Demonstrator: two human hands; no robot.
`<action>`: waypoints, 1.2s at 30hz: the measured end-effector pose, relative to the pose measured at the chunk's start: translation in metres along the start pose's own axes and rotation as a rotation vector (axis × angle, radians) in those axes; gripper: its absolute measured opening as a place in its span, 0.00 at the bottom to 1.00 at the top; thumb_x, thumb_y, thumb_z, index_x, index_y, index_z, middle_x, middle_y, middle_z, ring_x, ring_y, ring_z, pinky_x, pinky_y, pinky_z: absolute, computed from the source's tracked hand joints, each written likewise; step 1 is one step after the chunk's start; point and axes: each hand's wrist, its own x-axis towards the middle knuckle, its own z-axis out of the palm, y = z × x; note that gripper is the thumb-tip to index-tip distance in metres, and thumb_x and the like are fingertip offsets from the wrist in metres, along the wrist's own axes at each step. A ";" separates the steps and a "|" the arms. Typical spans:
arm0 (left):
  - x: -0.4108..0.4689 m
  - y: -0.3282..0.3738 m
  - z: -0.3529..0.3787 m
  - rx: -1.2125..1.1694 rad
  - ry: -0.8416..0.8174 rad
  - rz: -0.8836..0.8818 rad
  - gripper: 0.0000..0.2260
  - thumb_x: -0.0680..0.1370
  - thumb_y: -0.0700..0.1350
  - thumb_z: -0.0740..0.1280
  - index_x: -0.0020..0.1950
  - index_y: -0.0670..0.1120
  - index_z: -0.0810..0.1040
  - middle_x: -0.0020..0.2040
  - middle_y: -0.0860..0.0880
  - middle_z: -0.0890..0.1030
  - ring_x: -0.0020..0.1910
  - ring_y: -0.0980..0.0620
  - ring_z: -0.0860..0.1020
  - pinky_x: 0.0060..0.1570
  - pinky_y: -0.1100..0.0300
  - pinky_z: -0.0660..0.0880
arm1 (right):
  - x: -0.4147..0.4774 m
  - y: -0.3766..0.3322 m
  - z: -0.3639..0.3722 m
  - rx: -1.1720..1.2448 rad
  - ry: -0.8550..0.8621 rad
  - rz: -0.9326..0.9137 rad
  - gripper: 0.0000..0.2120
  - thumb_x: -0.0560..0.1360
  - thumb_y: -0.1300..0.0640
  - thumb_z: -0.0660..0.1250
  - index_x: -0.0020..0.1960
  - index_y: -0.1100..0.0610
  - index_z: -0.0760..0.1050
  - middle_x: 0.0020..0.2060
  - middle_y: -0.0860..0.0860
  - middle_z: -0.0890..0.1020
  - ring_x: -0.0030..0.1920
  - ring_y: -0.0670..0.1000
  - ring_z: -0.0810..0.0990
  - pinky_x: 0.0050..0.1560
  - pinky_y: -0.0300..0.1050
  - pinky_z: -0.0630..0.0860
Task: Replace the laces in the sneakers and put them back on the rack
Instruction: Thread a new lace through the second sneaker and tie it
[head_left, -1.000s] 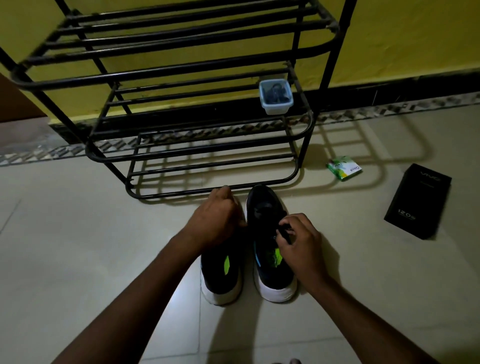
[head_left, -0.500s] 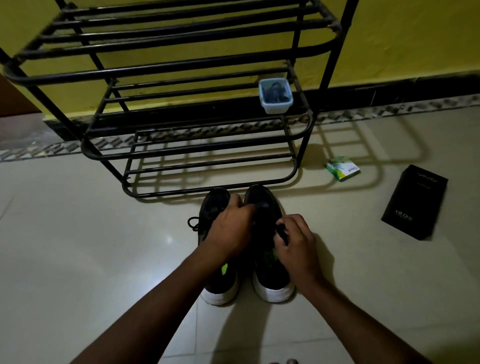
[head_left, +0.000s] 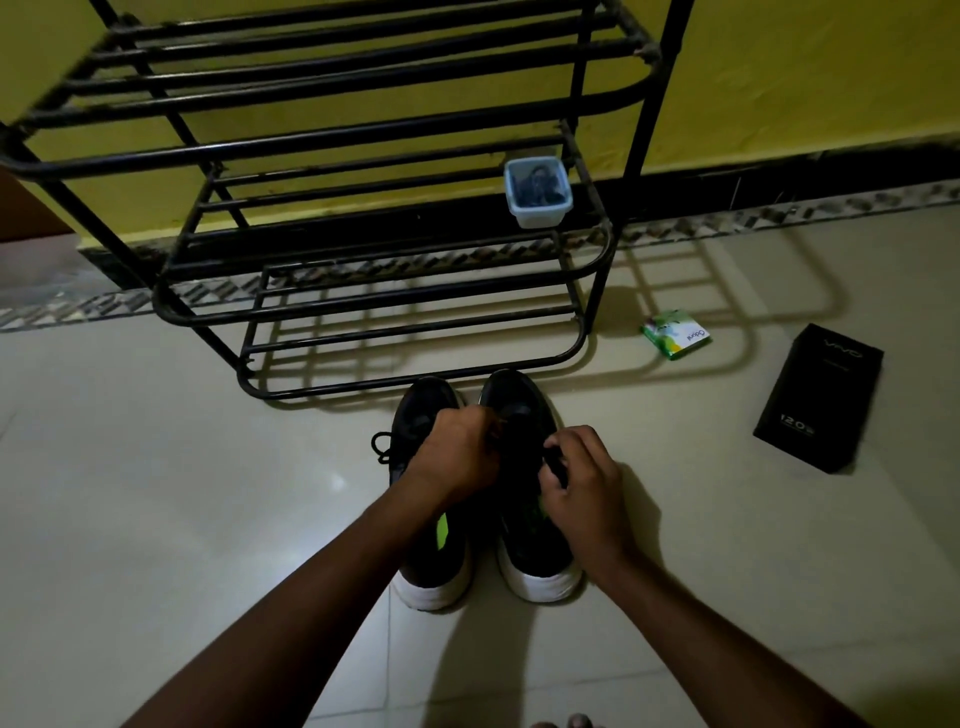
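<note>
Two black sneakers with white soles stand side by side on the floor, toes toward the rack: the left sneaker (head_left: 423, 561) and the right sneaker (head_left: 524, 551). My left hand (head_left: 457, 457) reaches across to the right sneaker's lacing and pinches its black lace. My right hand (head_left: 584, 483) pinches the lace (head_left: 555, 460) on the shoe's right side. A loop of the left sneaker's lace (head_left: 382, 448) hangs out to the left. The black metal shoe rack (head_left: 363, 291) stands just beyond the toes.
A small plastic tub (head_left: 539, 193) with dark laces sits on the rack's middle shelf at the right. On the floor to the right lie a green and white packet (head_left: 675, 335) and a black phone box (head_left: 820, 397). A yellow wall rises behind the rack.
My left hand has moved from the left sneaker across to the right sneaker's lacing, uncovering the left shoe's toe and lace loop. My right hand stays at the lace.
</note>
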 end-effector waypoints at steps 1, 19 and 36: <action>0.000 -0.001 0.000 0.009 -0.006 0.002 0.10 0.76 0.42 0.70 0.57 0.42 0.82 0.51 0.43 0.84 0.50 0.44 0.82 0.48 0.56 0.81 | 0.001 0.000 0.000 -0.005 -0.004 0.001 0.12 0.70 0.71 0.71 0.52 0.63 0.78 0.50 0.54 0.77 0.48 0.55 0.80 0.47 0.49 0.81; -0.038 0.010 -0.068 -0.581 0.402 0.158 0.03 0.78 0.40 0.73 0.49 0.46 0.87 0.43 0.53 0.87 0.43 0.58 0.85 0.44 0.58 0.82 | 0.073 -0.066 -0.027 0.400 -0.268 0.078 0.13 0.74 0.62 0.73 0.56 0.51 0.80 0.49 0.46 0.85 0.51 0.41 0.83 0.53 0.37 0.78; -0.054 -0.066 -0.054 -0.276 0.472 -0.190 0.01 0.76 0.42 0.75 0.44 0.47 0.86 0.39 0.53 0.80 0.39 0.58 0.78 0.34 0.71 0.68 | 0.085 -0.045 -0.027 0.549 -0.121 0.391 0.03 0.77 0.65 0.70 0.49 0.59 0.81 0.39 0.55 0.85 0.42 0.50 0.87 0.42 0.41 0.81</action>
